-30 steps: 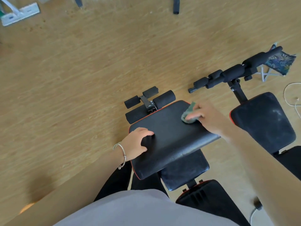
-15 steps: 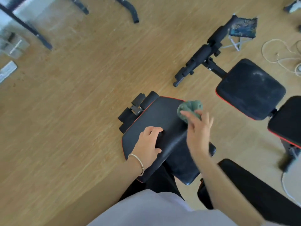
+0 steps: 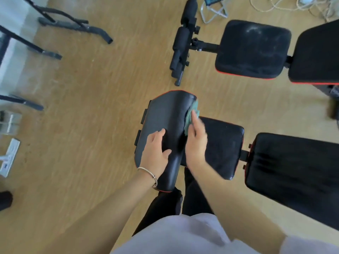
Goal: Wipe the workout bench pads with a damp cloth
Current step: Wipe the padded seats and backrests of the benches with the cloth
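Two hands clean a black bench pad with a green cloth.

The left hand lies flat on the raised pad, fingers spread, holding it steady but not gripping anything. The right hand presses the green cloth against the right edge of that pad, fingers out straight on top of the cloth. The pad is smooth, shiny and black with a thin red line around it. Just beside it lies a flat seat pad, also black and soft-looking. A second bench, farther off, has dusty white marks on its pad. The floor is light wood. Half a second ago the cloth sat bunched at the pad's top corner; now it has slid down along the side edge. A silver bracelet circles the left wrist.
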